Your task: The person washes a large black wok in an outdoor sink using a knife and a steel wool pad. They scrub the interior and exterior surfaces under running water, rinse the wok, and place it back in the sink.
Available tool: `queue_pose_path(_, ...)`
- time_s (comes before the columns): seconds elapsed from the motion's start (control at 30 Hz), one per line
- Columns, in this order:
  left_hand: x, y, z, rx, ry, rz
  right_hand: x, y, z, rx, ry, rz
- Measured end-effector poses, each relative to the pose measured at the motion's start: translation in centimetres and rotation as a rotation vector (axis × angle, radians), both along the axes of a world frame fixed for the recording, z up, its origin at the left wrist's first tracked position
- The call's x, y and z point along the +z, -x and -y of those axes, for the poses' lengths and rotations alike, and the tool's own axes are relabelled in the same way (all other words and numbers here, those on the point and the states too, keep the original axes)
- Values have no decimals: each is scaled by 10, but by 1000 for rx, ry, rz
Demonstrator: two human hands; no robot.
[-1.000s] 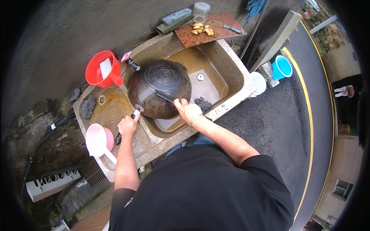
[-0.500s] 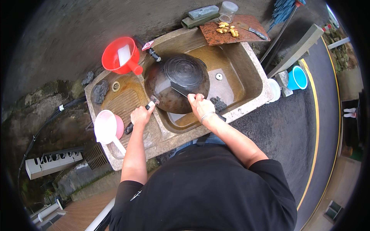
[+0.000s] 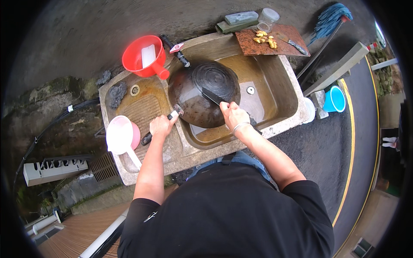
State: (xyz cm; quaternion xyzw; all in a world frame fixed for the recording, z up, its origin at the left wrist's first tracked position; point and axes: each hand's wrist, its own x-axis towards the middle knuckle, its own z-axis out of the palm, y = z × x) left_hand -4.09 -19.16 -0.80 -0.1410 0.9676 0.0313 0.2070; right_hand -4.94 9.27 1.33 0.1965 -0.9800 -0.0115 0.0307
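A dark wok rests upside down in the right basin of the stone sink, its ringed base facing up. My left hand is closed round the wok's handle, whose black end pokes out below my fist. In my closed right hand is a knife, its dark, flat blade against the wok's base. The knife's black handle runs back past my wrist. A dark scouring pad beside that hand is mostly hidden by it.
A red dipper stands by the tap. A pink dipper and a white one are at the left. Behind the right basin, a reddish board holds ginger pieces and another knife.
The view has shifted, moving the sink slightly rightward. On the wok, the blade has turned, showing more of its dark flat face. Both hands keep their grips.
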Motion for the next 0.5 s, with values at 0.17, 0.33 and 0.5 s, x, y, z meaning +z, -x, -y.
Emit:
queue_pose_path(0.17, 3, 1, -1, 5, 5, 15, 3, 21, 12, 29, -63, -7)
queue_pose_path(0.33, -2, -1, 3, -2, 22, 21, 16, 7, 0, -35, -46, 49)
queue_pose_path(0.5, -1, 2, 1, -11, 8, 15, 12, 20, -6, 15, -13, 58)
